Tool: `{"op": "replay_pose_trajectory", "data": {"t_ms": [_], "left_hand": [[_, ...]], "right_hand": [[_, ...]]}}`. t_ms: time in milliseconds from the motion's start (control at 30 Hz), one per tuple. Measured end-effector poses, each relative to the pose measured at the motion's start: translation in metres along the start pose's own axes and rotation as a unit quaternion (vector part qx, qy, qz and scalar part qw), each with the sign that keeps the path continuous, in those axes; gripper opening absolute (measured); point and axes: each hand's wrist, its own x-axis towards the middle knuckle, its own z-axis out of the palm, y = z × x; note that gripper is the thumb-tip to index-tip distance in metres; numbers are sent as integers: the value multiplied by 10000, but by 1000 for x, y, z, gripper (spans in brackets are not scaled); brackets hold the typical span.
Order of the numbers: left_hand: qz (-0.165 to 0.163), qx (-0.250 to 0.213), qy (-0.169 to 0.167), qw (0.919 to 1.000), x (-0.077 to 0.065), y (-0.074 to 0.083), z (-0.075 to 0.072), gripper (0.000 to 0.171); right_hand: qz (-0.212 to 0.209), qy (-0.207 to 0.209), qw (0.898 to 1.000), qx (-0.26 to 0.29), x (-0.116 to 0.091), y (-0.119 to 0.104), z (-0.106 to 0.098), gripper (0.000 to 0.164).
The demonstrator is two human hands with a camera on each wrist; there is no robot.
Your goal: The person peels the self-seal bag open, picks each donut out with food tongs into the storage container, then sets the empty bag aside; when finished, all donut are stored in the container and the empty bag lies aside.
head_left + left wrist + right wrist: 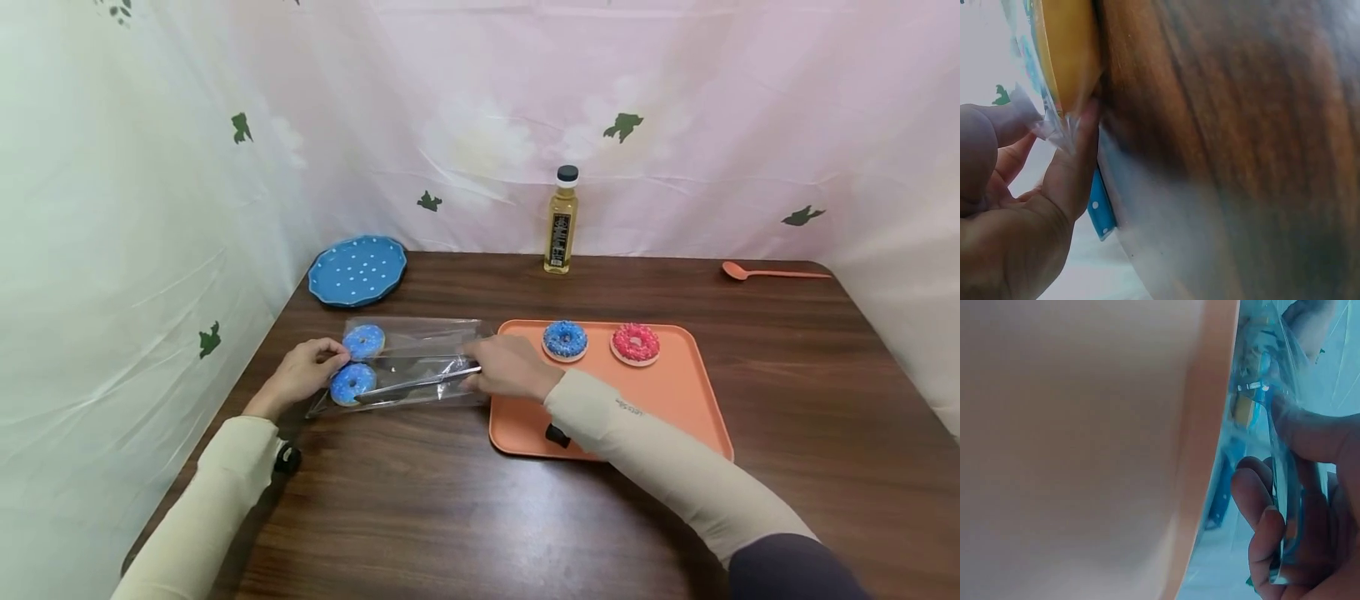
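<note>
Two blue-iced toy donuts, an upper donut (363, 342) and a lower donut (352, 384), lie inside a clear plastic bag (420, 327) left of the tray. My left hand (303, 372) pinches the bag's left end beside the donuts; the left wrist view shows crinkled film between thumb and fingers, against a donut's yellow side (1071, 50). With curled fingers my right hand (513, 367) grips slim metal tongs (420, 383) by their bent end. Their arms reach left into the bag, one tip at the lower donut. Whether the tongs squeeze it, I cannot tell.
An orange tray (645, 408) under my right forearm carries a dark blue donut (565, 341) and a pink donut (635, 344). Further back are a blue dotted plate (357, 271), an oil bottle (560, 229) and an orange spoon (772, 272).
</note>
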Motion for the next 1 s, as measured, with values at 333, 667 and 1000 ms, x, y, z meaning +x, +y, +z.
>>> {"op": "replay_pose_trajectory", "data": {"t_ms": [333, 667, 1000], "left_hand": [[-57, -241, -57, 9997, 3, -1, 3, 24], [-35, -250, -8, 9997, 2, -1, 0, 24], [-19, -248, -23, 9997, 3, 0, 2, 22]], "right_hand": [[141, 145, 9998, -36, -16, 6, -3, 47], [225, 468, 9985, -172, -34, 21, -11, 40], [102, -43, 9999, -2, -4, 7, -1, 60]]}}
